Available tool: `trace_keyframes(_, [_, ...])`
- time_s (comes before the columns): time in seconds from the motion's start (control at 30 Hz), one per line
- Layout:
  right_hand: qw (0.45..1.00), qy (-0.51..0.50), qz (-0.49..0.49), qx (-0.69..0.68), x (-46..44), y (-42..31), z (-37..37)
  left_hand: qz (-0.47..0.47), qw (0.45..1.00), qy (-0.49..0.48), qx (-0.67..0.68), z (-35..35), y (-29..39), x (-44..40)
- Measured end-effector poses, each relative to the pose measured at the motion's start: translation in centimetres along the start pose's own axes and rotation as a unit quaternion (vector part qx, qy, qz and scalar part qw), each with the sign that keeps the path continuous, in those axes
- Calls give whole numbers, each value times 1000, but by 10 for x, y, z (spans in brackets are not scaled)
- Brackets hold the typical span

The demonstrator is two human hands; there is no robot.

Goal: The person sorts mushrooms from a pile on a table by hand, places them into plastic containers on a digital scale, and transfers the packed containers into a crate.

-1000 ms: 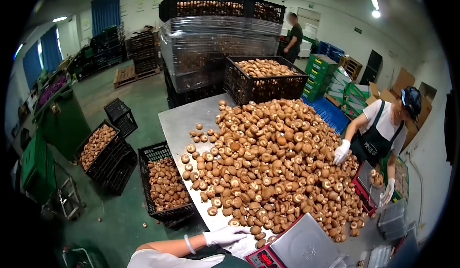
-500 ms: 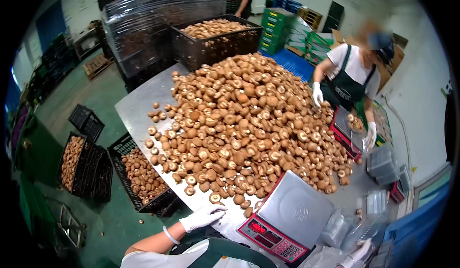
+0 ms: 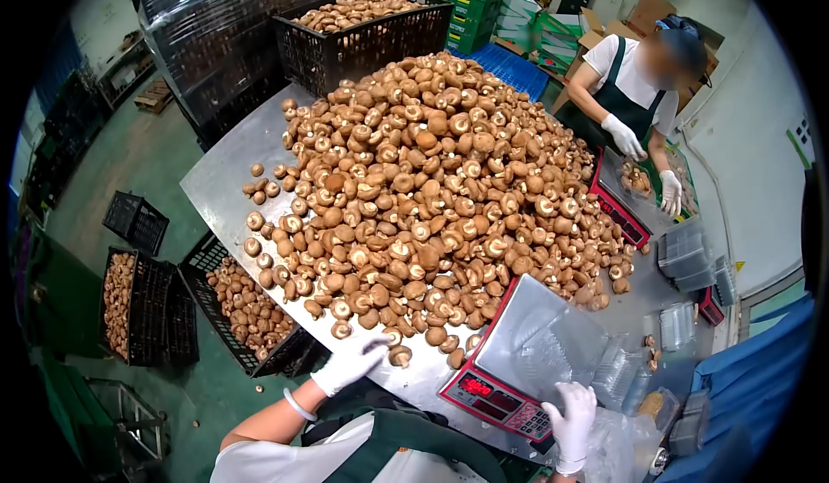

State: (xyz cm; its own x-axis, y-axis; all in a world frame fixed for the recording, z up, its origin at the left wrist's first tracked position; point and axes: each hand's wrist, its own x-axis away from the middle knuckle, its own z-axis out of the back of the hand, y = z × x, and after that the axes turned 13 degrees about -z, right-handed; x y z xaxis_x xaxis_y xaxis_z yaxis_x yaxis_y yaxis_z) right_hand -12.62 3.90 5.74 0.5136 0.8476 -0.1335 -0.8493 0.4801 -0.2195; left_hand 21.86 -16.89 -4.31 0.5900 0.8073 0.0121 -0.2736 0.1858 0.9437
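A large heap of brown mushrooms [image 3: 423,181] covers much of the metal table [image 3: 229,159]. My left hand [image 3: 352,365], in a white glove, reaches over the table's front edge. Its fingers are extended beside a few loose mushrooms [image 3: 400,356], holding nothing. My right hand [image 3: 572,422], also gloved, is near the right front corner of the red scale [image 3: 496,405], its fingers apart and nothing visible in them. A clear plastic tray [image 3: 546,338] appears to lie on the scale's plate; its outline is hard to make out.
Across the table, a co-worker [image 3: 639,94] in white gloves works at another scale [image 3: 622,215] bearing mushrooms. Stacked clear trays [image 3: 686,254] stand at right, and plastic packaging [image 3: 617,435] lies beside my right hand. Black crates [image 3: 207,284] with mushrooms stand on the floor at left.
My right hand has come left from the plastic packaging to the scale, where a clear tray now appears. My left hand has shifted slightly; the co-worker's hand has moved from the heap to above their scale.
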Motion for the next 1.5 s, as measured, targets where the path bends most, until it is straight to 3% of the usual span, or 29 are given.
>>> trace_keyframes(0.1, [993,75,-73,-53,3,-17,-5,-134,965,117,-194,36,-16,-16])
trace_keyframes(0.13, [988,90,-105,-68,-2,-32,-7,-200,937,97,-270,46,-26,-26])
trace_keyframes(0.27, [989,62,-41,-130,-38,-128,-44,-233,901,-75,-358,64,-58,-56])
trace_keyframes(0.33, [988,4,10,-153,-56,-177,-66,-241,922,-56,-299,72,-70,-62])
trace_keyframes(0.4, [982,14,86,-170,-78,-221,-89,-196,972,-4,-130,96,-66,-65])
trace_keyframes(0.47, [970,-62,69,-224,-100,-273,-104,35,992,-25,120,133,-59,-67])
trace_keyframes(0.5, [949,-73,72,-298,-112,-299,-114,68,962,-30,264,153,-67,-67])
trace_keyframes(0.57, [939,-105,72,-320,-134,-343,-147,85,870,11,485,180,-73,-65])
trace_keyframes(0.6, [959,-86,84,-258,-143,-362,-168,102,815,18,570,189,-90,-64])
trace_keyframes(0.63, [975,-28,129,-176,-151,-379,-189,87,798,32,595,194,-98,-64])
trace_keyframes(0.73, [985,-67,156,30,-164,-415,-232,123,775,48,618,210,-110,-63])
trace_keyframes(0.8, [986,-112,114,42,-167,-421,-246,116,767,48,629,215,-115,-61])
trace_keyframes(0.87, [983,-73,119,-120,-168,-405,-247,114,776,40,619,224,-105,-59])
trace_keyframes(0.93, [925,-154,81,-338,-178,-394,-235,113,789,40,602,234,-96,-58])
trace_keyframes(0.97, [808,-271,-50,-520,-177,-389,-229,114,782,40,611,236,-98,-58])
trace_keyframes(1.0, [628,-363,-178,-665,-174,-387,-218,117,781,37,613,237,-99,-58])
trace_keyframes(1.03, [497,-382,-172,-760,-172,-382,-227,116,780,35,614,237,-97,-59])
trace_keyframes(1.07, [441,-416,-184,-773,-170,-379,-226,115,780,32,614,238,-94,-59])
trace_keyframes(1.13, [389,-432,-207,-787,-166,-381,-227,137,784,47,604,236,-89,-65])
trace_keyframes(1.17, [438,-421,-205,-767,-162,-384,-227,144,795,7,589,236,-95,-67])
trace_keyframes(1.2, [568,-392,-196,-697,-156,-393,-219,151,804,-31,574,235,-101,-68])
trace_keyframes(1.23, [758,-327,-94,-556,-151,-400,-219,155,826,-57,539,232,-104,-67])
trace_keyframes(1.27, [895,-239,15,-377,-143,-408,-220,108,807,-117,569,228,-119,-67])
trace_keyframes(1.3, [925,-180,76,-326,-133,-422,-206,130,836,-64,529,224,-102,-66])
trace_keyframes(1.33, [918,-169,119,-338,-124,-427,-211,151,862,-11,485,219,-86,-66])
trace_keyframes(1.37, [909,-159,134,-362,-120,-429,-216,147,868,-52,471,217,-103,-64])
trace_keyframes(1.4, [899,-150,148,-384,-118,-431,-217,133,886,-19,443,218,-92,-64])
trace_keyframes(1.47, [839,-291,26,-460,-130,-421,-228,134,837,-19,530,224,-116,-58])
trace_keyframes(1.5, [799,-303,-34,-517,-134,-420,-232,152,804,15,575,228,-100,-61])
